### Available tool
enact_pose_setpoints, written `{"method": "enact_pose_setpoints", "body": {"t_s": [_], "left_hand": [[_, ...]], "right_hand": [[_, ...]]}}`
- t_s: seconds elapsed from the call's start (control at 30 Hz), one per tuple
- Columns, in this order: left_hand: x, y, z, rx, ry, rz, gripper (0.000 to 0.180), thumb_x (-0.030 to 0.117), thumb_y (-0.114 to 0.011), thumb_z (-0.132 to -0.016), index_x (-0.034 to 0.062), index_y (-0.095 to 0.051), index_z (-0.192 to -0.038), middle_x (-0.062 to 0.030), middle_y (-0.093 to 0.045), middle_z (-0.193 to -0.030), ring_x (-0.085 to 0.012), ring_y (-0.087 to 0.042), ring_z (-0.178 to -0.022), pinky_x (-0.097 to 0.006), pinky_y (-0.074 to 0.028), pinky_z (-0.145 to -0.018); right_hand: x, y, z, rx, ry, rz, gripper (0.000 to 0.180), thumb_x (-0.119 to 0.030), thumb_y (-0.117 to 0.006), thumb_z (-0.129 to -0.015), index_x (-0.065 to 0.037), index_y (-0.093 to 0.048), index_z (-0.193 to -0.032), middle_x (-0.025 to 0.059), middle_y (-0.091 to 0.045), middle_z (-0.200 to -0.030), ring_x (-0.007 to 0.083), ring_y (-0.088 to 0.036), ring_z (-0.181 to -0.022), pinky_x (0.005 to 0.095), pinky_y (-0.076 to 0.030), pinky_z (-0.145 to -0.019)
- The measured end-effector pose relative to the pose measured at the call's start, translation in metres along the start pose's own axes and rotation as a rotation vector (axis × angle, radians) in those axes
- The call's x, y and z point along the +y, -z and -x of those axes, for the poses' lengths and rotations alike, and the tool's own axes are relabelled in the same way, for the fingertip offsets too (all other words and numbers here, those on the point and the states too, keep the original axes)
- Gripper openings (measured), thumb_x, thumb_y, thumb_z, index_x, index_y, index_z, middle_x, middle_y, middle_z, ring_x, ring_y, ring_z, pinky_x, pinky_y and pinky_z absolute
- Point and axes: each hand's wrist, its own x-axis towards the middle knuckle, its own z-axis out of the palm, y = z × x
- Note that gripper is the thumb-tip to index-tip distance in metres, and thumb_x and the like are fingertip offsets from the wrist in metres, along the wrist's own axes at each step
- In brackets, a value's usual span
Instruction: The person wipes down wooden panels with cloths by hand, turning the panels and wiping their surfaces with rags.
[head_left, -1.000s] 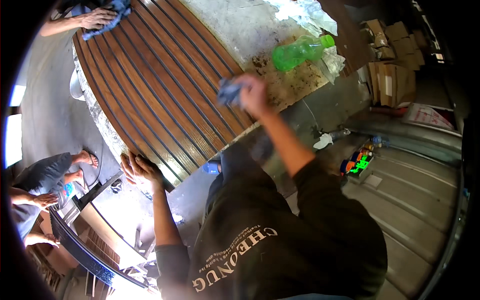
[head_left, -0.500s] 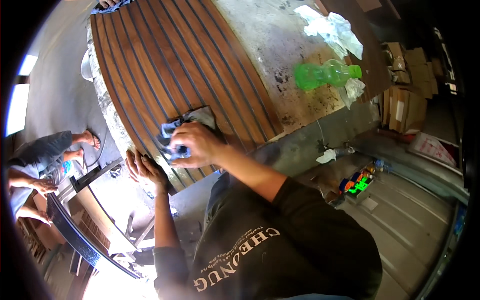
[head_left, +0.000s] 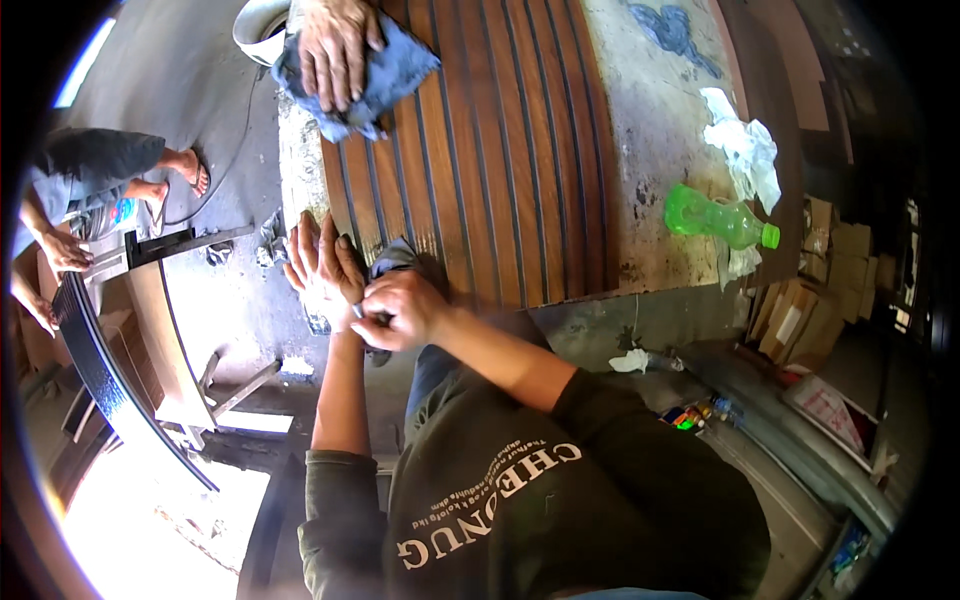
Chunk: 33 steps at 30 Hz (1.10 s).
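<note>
A dark brown wooden panel (head_left: 500, 180) with black lengthwise strips lies on a stained pale worktable (head_left: 655, 130). At its near left corner, my right hand (head_left: 405, 308) is closed on a dark grey-blue rag (head_left: 395, 257). Its fingers are bunched close to my left wrist. My left hand (head_left: 325, 262) rests palm down at the table's left edge, fingers spread, holding nothing. Farther up the panel, another person's hand (head_left: 335, 55) presses flat on a crumpled blue cloth (head_left: 395, 75). The panel looks wet and shiny near my rag.
On the table's right are a green plastic bottle (head_left: 715, 218), crumpled white paper (head_left: 745, 155) and a blue rag (head_left: 672, 35). A white bucket (head_left: 258, 35) stands far left. A person's hands (head_left: 62, 250) hold a curved dark panel (head_left: 110, 365). Cardboard boxes (head_left: 790, 320) are stacked right.
My right hand has drawn the rag back toward the panel's near edge, beside my left wrist. The other person's hand and blue cloth show farther down the panel. The whole view has shifted.
</note>
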Motion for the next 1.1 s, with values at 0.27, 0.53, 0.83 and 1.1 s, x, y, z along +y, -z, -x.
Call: {"method": "enact_pose_setpoints", "body": {"t_s": [0.27, 0.53, 0.83, 1.1], "left_hand": [[0.022, 0.009, -0.004, -0.05, 0.065, 0.029, 0.033, 0.027, -0.045, -0.093, 0.019, -0.059, -0.121, -0.0061, -0.044, -0.138, -0.0293, -0.035, -0.131, -0.054, -0.021, -0.106], [0.019, 0.012, -0.003, -0.059, 0.103, 0.026, 0.033, 0.028, -0.045, -0.092, 0.0203, -0.058, -0.122, -0.0068, -0.044, -0.138, -0.0287, -0.034, -0.132, -0.056, -0.019, -0.107], [0.017, 0.007, -0.001, -0.045, 0.115, 0.062, 0.033, 0.028, -0.044, -0.092, 0.0193, -0.059, -0.121, -0.0075, -0.044, -0.138, -0.0294, -0.034, -0.132, -0.057, -0.017, -0.107], [0.024, 0.011, -0.004, -0.035, 0.11, 0.097, 0.033, 0.027, -0.046, -0.092, 0.0189, -0.059, -0.12, -0.0087, -0.045, -0.137, -0.0302, -0.036, -0.13, -0.056, -0.017, -0.107]], "right_hand": [[0.078, 0.163, -0.052, 0.273, 0.019, 0.899, 0.046, -0.017, -0.069, -0.076, -0.002, -0.051, -0.115, 0.0206, -0.051, -0.12, 0.0359, -0.05, -0.112, 0.0461, -0.039, -0.094], [-0.018, 0.062, 0.046, -0.369, -0.292, 0.832, 0.057, -0.021, -0.06, -0.082, -0.005, -0.043, -0.133, 0.0155, -0.031, -0.145, 0.0318, -0.026, -0.137, 0.0503, -0.022, -0.109], [0.047, 0.064, -0.018, 0.022, -0.114, 1.013, 0.02, -0.022, -0.065, -0.08, -0.013, -0.058, -0.096, 0.0119, -0.054, -0.104, 0.0298, -0.052, -0.095, 0.0468, -0.038, -0.08], [0.06, 0.088, -0.072, 0.018, -0.141, 0.971, 0.008, -0.015, -0.064, -0.077, -0.011, -0.057, -0.079, 0.0083, -0.059, -0.082, 0.0268, -0.055, -0.079, 0.0419, -0.041, -0.068]]}}
